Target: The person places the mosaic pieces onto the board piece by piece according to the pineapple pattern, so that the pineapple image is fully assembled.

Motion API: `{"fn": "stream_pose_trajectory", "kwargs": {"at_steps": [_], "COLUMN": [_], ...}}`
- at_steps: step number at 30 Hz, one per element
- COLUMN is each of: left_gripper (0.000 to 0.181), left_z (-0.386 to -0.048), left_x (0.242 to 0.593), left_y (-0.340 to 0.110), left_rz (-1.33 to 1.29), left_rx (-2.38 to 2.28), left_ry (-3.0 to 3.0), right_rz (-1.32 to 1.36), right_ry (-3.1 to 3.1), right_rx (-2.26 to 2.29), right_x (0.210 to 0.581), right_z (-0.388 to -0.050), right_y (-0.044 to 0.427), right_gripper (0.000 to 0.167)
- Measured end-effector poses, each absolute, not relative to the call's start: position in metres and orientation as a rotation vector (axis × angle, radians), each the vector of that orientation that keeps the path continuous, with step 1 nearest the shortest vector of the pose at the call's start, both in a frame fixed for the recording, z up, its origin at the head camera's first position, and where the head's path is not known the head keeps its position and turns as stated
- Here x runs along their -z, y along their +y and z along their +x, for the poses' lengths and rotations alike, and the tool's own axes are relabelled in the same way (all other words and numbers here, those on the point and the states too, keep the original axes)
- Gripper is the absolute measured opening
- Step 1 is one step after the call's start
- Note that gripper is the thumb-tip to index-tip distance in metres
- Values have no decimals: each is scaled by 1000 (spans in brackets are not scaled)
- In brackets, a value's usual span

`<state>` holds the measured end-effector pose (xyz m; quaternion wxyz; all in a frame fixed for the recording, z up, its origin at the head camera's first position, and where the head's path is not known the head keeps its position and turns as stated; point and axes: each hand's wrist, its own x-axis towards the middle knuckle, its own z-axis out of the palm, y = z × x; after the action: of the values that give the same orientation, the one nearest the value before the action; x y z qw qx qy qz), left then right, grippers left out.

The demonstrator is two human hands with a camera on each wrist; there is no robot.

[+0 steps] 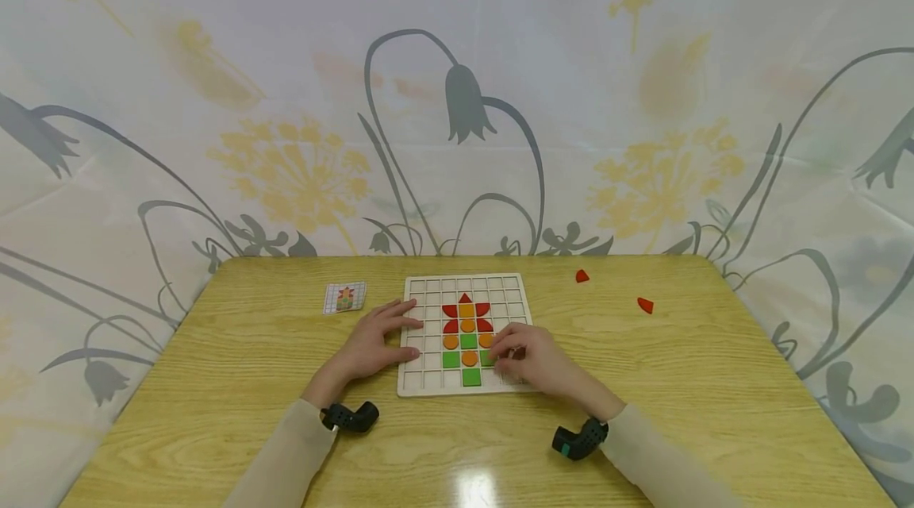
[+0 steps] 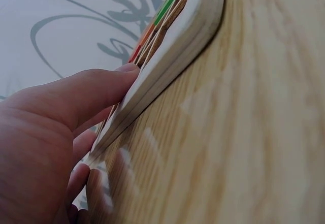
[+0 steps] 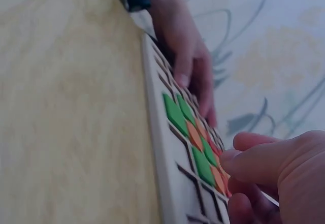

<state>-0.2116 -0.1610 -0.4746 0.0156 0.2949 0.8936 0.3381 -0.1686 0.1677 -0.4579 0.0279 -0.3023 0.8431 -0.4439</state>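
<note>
A white gridded board (image 1: 421, 387) lies flat on the table. Coloured pieces fill its middle: a red triangle (image 1: 465, 298) on top, an orange square (image 1: 466, 310), red curved pieces, orange discs (image 1: 451, 342) and green squares (image 1: 471, 377). My left hand (image 1: 373, 341) rests on the board's left side with fingers spread, its thumb (image 2: 114, 84) touching the rim. Over the right of the pattern, my right hand (image 1: 531, 357) bends its fingers beside an orange disc (image 1: 485, 340) and a green square (image 1: 487, 359). No piece shows between the right fingertips; they partly cover the nearby cells.
A small pattern card (image 1: 345, 298) lies left of the board. Two loose red curved-edged pieces (image 1: 581, 276) sit on the wooden table (image 1: 685, 389) at the right. A flower-printed sheet (image 1: 457, 175) hangs behind the table's far edge.
</note>
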Motion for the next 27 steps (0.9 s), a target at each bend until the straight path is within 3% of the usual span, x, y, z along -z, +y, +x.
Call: {"fn": "stream_pose_trajectory", "kwargs": {"at_steps": [18,27], "left_gripper": [44,43], "left_z": [-210,-210], "left_x": [472,472], "left_y": [-161,-160], "left_rz": [910,902], "left_rx": [-1056,-1050], "left_ry": [2768,2768], "right_rz": [-219,101], "right_ry": [3212,3200], "right_rx": [1314,1368], "right_x": [450,464], "right_z": [-192,-194], "right_y": [308,344], "right_gripper": [21,31]}}
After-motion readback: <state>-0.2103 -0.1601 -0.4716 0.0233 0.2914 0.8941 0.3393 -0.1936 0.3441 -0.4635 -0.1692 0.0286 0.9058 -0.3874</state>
